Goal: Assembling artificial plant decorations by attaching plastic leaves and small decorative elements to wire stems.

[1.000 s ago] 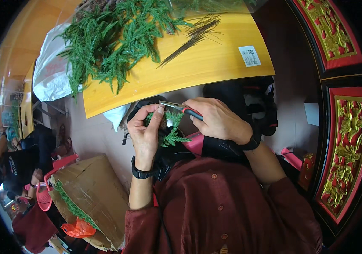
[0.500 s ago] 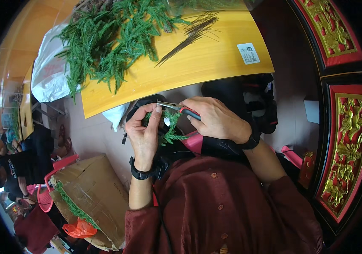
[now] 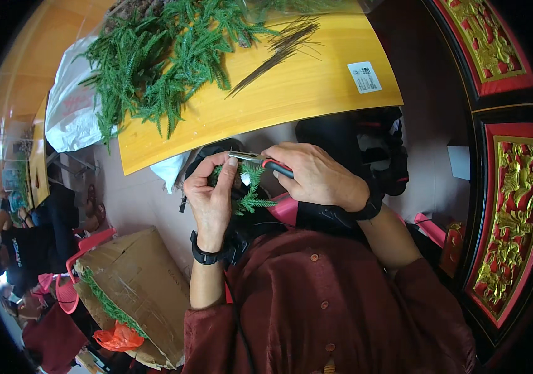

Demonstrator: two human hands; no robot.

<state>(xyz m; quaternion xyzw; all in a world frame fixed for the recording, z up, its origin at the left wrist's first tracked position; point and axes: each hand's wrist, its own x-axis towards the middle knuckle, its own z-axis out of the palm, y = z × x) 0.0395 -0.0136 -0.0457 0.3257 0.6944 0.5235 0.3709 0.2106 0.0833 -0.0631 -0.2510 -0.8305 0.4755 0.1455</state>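
My left hand (image 3: 212, 198) pinches a green artificial pine sprig (image 3: 255, 203) between thumb and forefinger, just off the table's near edge. My right hand (image 3: 324, 177) is wrapped round pliers (image 3: 249, 157) with red and black handles. Their metal jaws point left and meet the tips of my left thumb and forefinger; what lies between the jaws is too small to make out. The sprig hangs below the pliers, partly hidden by my left hand. On the yellow table (image 3: 329, 84) beyond lie a heap of green pine sprigs (image 3: 154, 75) and a bundle of thin brown wires (image 3: 282, 51).
A white plastic bag (image 3: 73, 103) hangs at the table's left end. At lower left stands an open cardboard box (image 3: 135, 274) with greenery and a red bag (image 3: 119, 337). Carved red and gold panels (image 3: 516, 199) line the right side. Other people sit at far left.
The pliers' jaws have shifted very slightly at my left fingertips. Both hands keep nearly the same place and grip.
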